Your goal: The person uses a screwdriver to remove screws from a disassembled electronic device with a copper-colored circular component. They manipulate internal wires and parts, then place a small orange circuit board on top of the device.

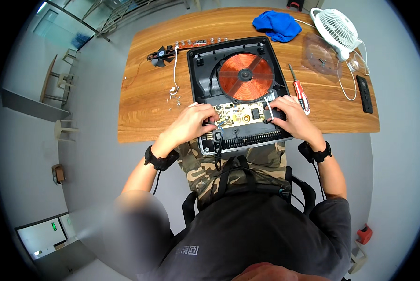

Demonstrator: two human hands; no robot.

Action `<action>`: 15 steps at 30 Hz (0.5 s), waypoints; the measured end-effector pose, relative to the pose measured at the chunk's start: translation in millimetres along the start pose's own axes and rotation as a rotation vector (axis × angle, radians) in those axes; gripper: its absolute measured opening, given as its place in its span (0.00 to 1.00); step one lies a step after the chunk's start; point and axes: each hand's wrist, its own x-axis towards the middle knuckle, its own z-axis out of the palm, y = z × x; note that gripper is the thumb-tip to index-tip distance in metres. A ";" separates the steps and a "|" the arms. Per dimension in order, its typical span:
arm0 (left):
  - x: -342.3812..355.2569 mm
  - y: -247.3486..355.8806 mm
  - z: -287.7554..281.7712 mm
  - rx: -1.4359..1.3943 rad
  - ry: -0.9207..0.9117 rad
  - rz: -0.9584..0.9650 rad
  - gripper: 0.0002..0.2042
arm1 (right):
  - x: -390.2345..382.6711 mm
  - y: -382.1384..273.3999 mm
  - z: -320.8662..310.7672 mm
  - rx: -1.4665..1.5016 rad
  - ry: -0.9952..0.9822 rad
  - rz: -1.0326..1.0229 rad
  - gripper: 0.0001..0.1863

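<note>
An open black appliance housing (203,75) lies on the table, tilted toward my lap, with a round copper coil (233,75) in its far part and a pale circuit board (238,117) in its near part. My left hand (198,119) grips the board's left end with closed fingers, beside a small black part and dark cables. My right hand (287,114) is closed on the board's right end, where white wires run. A red-and-white screwdriver (300,93) lies just right of the housing.
The wooden table (144,93) also holds a small fan (162,56), an orange strip (191,43), scattered screws (175,99), a blue cloth (275,25), a white fan (334,28), a clear tray (320,54) and a black bar (364,93). Stools (65,131) stand at left.
</note>
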 end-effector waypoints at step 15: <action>-2.3 0.2 3.6 0.000 -0.023 -0.056 0.16 | 2.9 -5.5 0.3 0.012 -0.036 0.118 0.19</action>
